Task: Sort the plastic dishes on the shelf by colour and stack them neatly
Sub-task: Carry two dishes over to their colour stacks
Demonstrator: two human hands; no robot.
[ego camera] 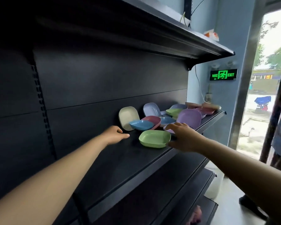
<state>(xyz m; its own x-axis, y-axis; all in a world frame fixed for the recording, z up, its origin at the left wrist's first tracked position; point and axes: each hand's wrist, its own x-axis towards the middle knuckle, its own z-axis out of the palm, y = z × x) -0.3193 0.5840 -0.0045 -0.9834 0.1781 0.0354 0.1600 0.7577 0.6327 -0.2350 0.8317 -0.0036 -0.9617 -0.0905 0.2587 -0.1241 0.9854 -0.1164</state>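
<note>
Both hands reach into the shelf (120, 159): our left hand (115, 133) hovers loose and holds nothing, while our right hand (183, 137) spreads beside the green dish (154, 138), just to its left. We should start a green stack there, sliding it clear first.

A small shop, by the look of it: tall black metal retail shelving (136, 161) with a slotted upright (40, 101) and a plain back panel, the kind used for display gondolas. Loose plastic dishes (154, 138) in pastel colours lie on one shelf. A lit green exit sign (223, 74) hangs on the pale blue wall beside an open doorway (266, 88) onto a street
</note>
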